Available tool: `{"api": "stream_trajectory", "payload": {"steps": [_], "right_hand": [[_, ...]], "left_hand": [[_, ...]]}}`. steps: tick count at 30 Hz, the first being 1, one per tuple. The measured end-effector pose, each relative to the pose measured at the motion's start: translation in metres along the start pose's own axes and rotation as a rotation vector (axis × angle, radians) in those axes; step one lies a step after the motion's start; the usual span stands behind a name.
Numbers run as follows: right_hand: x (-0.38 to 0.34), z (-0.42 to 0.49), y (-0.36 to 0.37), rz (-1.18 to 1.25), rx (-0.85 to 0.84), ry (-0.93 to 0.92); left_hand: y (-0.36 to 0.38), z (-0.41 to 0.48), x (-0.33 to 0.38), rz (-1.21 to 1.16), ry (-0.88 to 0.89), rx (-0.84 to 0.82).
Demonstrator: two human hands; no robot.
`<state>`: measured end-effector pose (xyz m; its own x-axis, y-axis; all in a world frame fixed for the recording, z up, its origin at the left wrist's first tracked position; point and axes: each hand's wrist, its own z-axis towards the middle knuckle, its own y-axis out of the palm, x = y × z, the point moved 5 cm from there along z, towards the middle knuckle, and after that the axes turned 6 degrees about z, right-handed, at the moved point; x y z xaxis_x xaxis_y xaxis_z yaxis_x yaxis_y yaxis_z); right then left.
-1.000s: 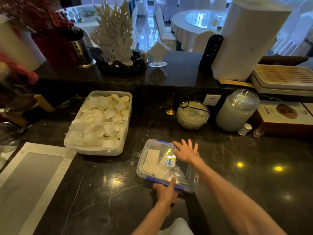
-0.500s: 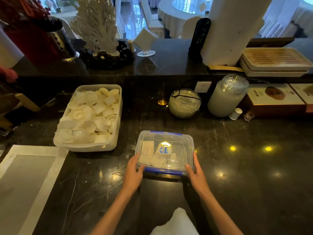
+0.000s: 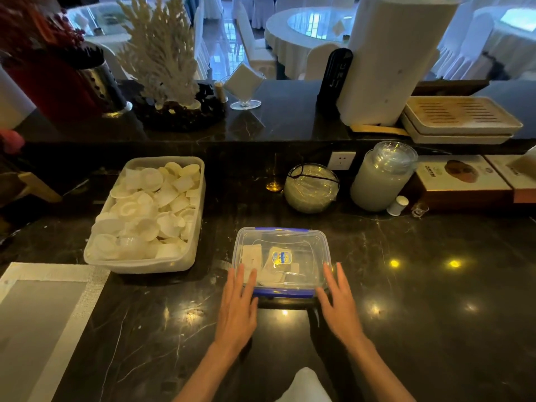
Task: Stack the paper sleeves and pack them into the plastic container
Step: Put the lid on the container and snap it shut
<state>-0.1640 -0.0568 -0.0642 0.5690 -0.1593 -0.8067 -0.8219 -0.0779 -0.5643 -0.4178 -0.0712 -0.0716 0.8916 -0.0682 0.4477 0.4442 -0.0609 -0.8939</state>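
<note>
sitting on the counter: lidded plastic container at centre, paper sleeves inside; open tub of paper cups lying to its left, placemat further left; jar standing behind right.

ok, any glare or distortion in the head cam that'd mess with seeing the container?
Head view: ceiling lights throw bright spots on the glossy black counter right of the container; its clear lid has mild sheen, but the paper inside is still readable. Wide-angle bends the edges, and the background dining room is blown out bluish.
</note>
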Motion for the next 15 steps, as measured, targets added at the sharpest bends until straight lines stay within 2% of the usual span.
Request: {"api": "stream_trajectory", "payload": {"steps": [2, 5, 15], "right_hand": [[0.004, -0.008, 0.008, -0.224, -0.044, -0.084], [0.004, -0.011, 0.013, -0.294, -0.070, -0.081], [-0.037, 0.056, 0.027, -0.470, -0.137, -0.073]], "left_hand": [[0.009, -0.003, 0.003, 0.139, 0.064, -0.053], [0.016, -0.004, 0.004, 0.278, 0.066, -0.079], [-0.016, 0.058, -0.018, 0.242, -0.002, -0.096]]}}
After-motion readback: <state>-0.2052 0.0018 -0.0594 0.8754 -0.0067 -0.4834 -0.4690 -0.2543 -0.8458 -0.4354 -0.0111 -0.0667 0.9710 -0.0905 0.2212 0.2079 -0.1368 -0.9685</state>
